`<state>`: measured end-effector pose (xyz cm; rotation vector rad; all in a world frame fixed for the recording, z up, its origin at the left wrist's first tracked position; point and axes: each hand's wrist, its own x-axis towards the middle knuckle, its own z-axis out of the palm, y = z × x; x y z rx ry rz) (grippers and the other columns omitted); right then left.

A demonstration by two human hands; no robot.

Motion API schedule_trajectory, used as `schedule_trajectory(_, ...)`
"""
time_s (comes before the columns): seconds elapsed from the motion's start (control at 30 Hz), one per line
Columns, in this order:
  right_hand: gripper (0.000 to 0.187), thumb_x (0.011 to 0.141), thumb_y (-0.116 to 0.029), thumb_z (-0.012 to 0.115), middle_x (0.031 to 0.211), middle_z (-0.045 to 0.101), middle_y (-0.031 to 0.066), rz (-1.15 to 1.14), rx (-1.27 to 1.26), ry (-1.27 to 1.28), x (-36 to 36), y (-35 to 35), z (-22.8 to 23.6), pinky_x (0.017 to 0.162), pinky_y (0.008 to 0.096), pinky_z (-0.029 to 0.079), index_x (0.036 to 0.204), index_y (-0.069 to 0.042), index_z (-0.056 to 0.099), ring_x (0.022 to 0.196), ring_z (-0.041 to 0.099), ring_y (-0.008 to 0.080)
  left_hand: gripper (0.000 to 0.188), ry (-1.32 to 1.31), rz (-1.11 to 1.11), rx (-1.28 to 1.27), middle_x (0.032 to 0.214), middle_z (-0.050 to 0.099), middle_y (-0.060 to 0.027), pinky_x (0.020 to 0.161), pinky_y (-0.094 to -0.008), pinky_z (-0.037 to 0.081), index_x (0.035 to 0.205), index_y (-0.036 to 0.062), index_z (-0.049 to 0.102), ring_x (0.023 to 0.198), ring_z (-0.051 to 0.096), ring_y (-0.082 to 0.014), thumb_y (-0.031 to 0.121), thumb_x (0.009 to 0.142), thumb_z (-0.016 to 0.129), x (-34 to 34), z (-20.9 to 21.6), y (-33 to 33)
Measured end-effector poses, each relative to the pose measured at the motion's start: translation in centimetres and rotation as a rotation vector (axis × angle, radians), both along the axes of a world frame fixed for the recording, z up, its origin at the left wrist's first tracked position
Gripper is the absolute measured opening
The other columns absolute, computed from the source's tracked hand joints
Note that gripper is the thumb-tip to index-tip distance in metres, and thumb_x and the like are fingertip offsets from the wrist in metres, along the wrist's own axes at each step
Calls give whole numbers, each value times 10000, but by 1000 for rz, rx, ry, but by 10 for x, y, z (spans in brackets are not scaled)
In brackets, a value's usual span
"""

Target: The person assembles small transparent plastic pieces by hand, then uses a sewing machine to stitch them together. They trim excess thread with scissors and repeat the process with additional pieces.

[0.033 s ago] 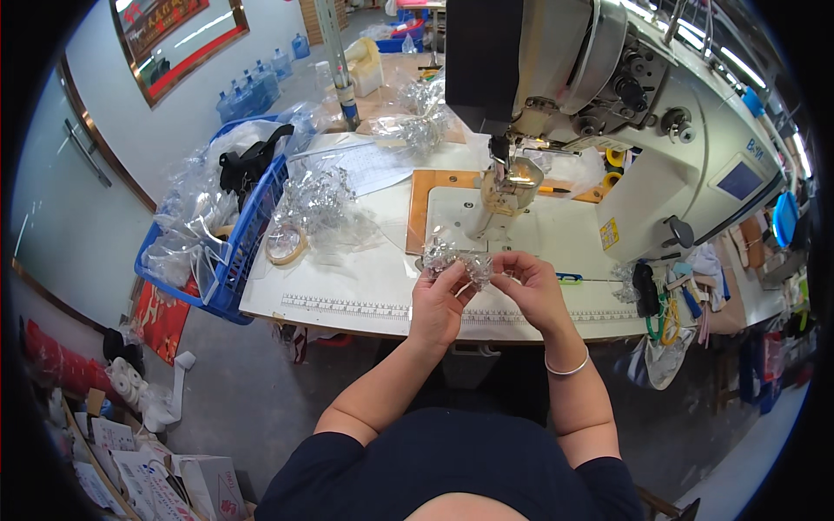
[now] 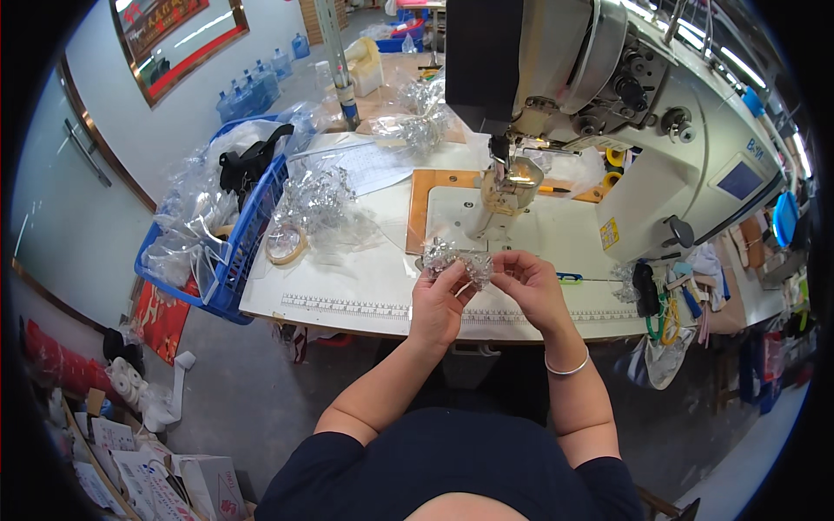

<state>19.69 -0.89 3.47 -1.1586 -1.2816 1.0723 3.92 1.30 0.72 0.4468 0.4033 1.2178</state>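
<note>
My left hand (image 2: 437,306) is closed on a small bunch of shiny silver, crinkled pieces (image 2: 445,252), thumb on top. Their exact kind is too small to make out. At the right end of the bunch, my right hand (image 2: 537,291) has its thumb and fingertips pinched together against it. Just beyond my hands stands the sewing machine (image 2: 506,193), its presser area over a pale metal plate (image 2: 447,213). A larger heap of similar silver pieces (image 2: 317,198) lies in clear plastic on the left of the white table (image 2: 365,278).
A roll of tape (image 2: 287,246) sits near the table's left edge, beside a full blue basket (image 2: 261,234). A ruler strip (image 2: 347,305) runs along the front edge. At the right lie a small blue-green tool (image 2: 569,279), scissors with green handles (image 2: 653,319) and cloth scraps.
</note>
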Motion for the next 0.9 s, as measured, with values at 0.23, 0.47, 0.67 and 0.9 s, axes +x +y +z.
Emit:
schedule_trajectory(0.23,225,779,-41,691,866,644,22,-76,25,-122,-1,-2,-4,830,285,467,997,-1,652,873,599,125,180,-7,14,-3,1004,616,-45,842,-365,486,1065,86,562,925,591,-164,89,888,592,1,-1,-2)
schedule_trajectory(0.47,207,790,-18,687,883,653,38,-33,-42,119,-3,-6,-1,796,253,483,992,9,648,841,603,113,174,22,106,96,1005,625,-51,798,-363,512,1054,78,565,896,617,-174,40,885,581,4,1,-5)
schedule_trajectory(0.67,182,810,-3,675,880,645,37,-52,-41,133,-4,-6,4,752,223,486,986,12,628,816,598,95,179,-5,107,96,1012,628,-63,809,-367,521,1057,73,564,919,625,-188,25,884,573,6,0,-4)
schedule_trajectory(0.9,217,786,-36,696,889,663,54,-134,47,-23,-4,-5,-14,810,273,483,993,8,647,859,614,130,202,-28,79,77,1018,627,-68,840,-383,511,1081,64,552,937,621,-190,21,884,563,5,1,-7)
